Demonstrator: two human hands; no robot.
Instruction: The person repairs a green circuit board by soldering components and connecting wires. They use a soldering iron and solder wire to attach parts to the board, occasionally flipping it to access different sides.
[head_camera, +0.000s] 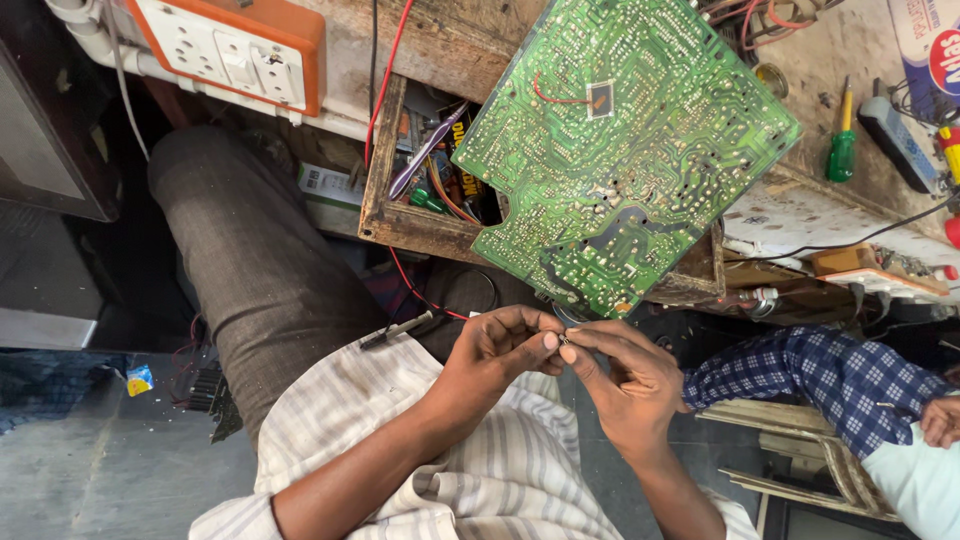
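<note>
Centrally, a tiny metal part was pinched between the fingertips of the left hand and right hand, just near of the green circuit board; its long axis could not be told.

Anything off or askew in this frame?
The green circuit board sits tilted, solder side up, overhanging the open wooden drawer instead of lying flat. Left hand and right hand pinch a tiny part, too small to identify. Nothing looks spilled.
</note>
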